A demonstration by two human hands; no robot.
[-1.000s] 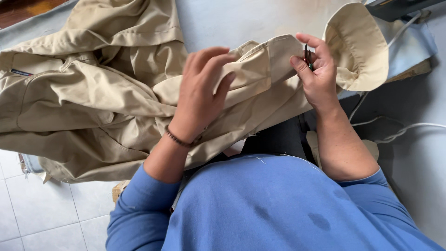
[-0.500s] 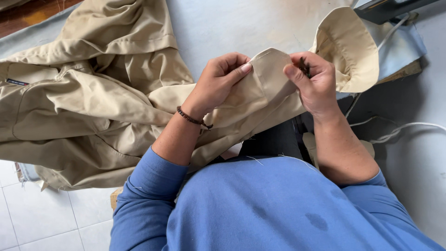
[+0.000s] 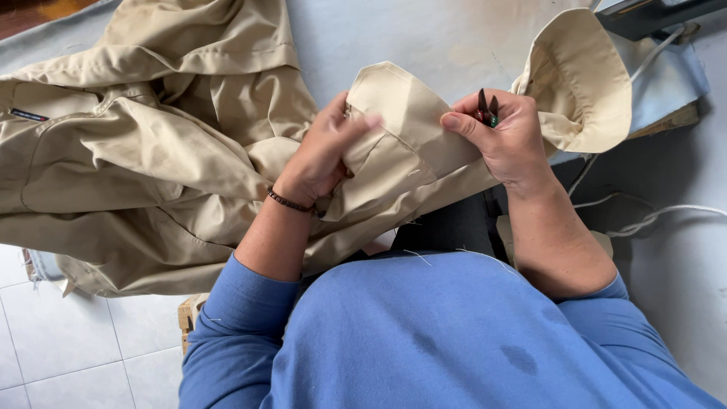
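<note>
Garment: a khaki jacket (image 3: 151,151) lies heaped over the pale blue-grey table (image 3: 424,38), with one sleeve drawn toward us and held up between both hands.

Sleeve: the sleeve (image 3: 409,151) runs from the heap on the left to a round, turned-out cuff (image 3: 587,83) at the right; its lining side shows a lighter cream.

Change: half a second ago the sleeve was bunched between our hands; now a flat, squared fold stands up between them, and the left hand has slid from the top of the cloth to its near edge.

Meaning: we judge that a seam or hem is now laid out for close work.

Left hand: our left hand (image 3: 322,155) curls around the fold, thumb and fingers pinching the cloth.

Right hand: our right hand (image 3: 511,140) presses the cloth with its thumb while clasping small thread snips (image 3: 487,108), dark blades pointing up.

Materials: tightly woven cotton-like twill, matte, crisp at stitched edges, soft in the heap.

Surroundings: white cords (image 3: 651,216) trail at the right; a beaded bracelet (image 3: 289,201) circles the left wrist.
</note>
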